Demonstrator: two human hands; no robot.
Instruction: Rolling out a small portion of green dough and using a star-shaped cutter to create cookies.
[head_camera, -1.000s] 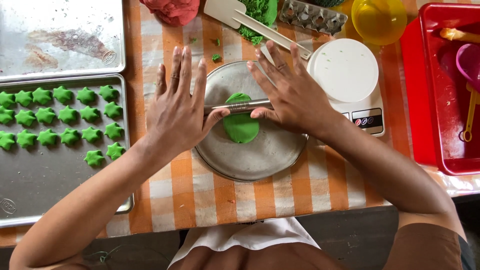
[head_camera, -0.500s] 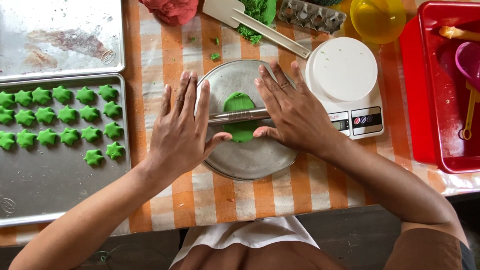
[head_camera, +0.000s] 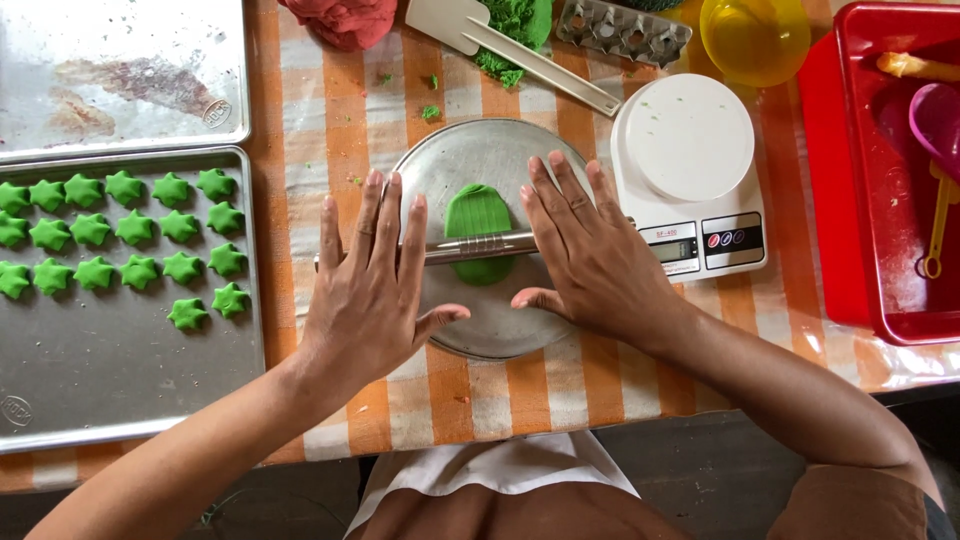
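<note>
Left hand (head_camera: 370, 290): laid flat, palm down, fingers extended and held close together, pointed away from the body; thumb spread out to the inner side. Nothing is gripped (the fingers are not curled). Left forearm: bare, entered from the lower left corner, angled up and to the right.

Right hand (head_camera: 590, 260): laid flat, palm down, fingers extended and slightly fanned, pointed up and a little to the left; thumb stretched toward the left thumb, the two tips kept apart. Right forearm: bare, entered from the lower right, elbow bent outward.
</note>
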